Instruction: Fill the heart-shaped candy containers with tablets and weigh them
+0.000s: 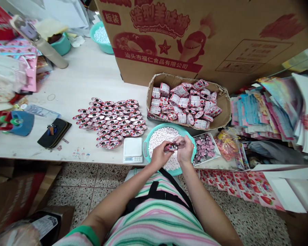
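Both my hands are raised over a teal basin [145, 150] heaped with small white candies [159, 143]. My left hand [160, 157] and my right hand [185, 149] pinch a small red-and-white foil packet [171, 147] between them. Its contents are hidden by my fingers. Left of the basin, many similar red packets [110, 123] lie in overlapping rows on the pale table [87, 75]. A low cardboard tray [159, 78] behind the basin holds a pile of red-and-white packets [184, 102].
A digital kitchen scale [132, 150] stands next to the basin. To its right are a white tray of round shiny pieces [204, 148] and stacked printed sheets [267, 106]. A large printed carton [195, 34] stands behind, and a black wallet [53, 133] lies left.
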`<state>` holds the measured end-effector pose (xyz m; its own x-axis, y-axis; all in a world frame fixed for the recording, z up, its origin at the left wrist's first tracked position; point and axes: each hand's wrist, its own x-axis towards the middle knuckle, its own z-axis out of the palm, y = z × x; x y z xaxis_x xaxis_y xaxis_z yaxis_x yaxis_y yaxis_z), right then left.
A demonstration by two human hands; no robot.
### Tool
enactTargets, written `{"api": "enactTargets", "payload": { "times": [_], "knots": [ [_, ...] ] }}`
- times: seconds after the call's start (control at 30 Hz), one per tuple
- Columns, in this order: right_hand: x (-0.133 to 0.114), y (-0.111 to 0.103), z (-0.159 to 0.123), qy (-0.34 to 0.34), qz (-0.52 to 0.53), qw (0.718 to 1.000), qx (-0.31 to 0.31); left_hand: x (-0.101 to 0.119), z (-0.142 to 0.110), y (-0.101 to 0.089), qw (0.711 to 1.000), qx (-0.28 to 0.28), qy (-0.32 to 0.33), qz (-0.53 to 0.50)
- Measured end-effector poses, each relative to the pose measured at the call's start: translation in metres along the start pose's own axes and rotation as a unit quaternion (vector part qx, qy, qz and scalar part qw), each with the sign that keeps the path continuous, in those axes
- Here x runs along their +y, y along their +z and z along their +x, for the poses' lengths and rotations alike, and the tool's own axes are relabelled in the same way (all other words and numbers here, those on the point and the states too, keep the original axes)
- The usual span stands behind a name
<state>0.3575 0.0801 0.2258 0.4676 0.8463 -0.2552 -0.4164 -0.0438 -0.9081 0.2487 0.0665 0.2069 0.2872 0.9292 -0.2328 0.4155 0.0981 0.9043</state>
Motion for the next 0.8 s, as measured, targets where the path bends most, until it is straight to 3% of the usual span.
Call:
{"api": "enactTargets", "payload": {
  "times": [0.23,0.4,0.67,0.8],
  "knots": [
    [-0.003,0.002,-0.007,-0.009,-0.036,0.999,0.021,0.004,-0.001,-0.003,1.0,-0.006,0.008,0.007],
    [-0.008,0.005,-0.012,-0.015,-0.035,0.999,0.026,0.007,-0.002,-0.004,0.998,-0.008,0.054,0.032],
    [-0.01,0.008,-0.015,0.0,0.002,1.0,0.011,-0.005,-0.004,0.004,0.998,0.014,0.033,-0.052],
    [-0.017,-0.001,-0.009,-0.049,0.014,0.997,0.054,-0.009,-0.008,-0.001,0.992,0.009,0.083,-0.095]
  ]
}}
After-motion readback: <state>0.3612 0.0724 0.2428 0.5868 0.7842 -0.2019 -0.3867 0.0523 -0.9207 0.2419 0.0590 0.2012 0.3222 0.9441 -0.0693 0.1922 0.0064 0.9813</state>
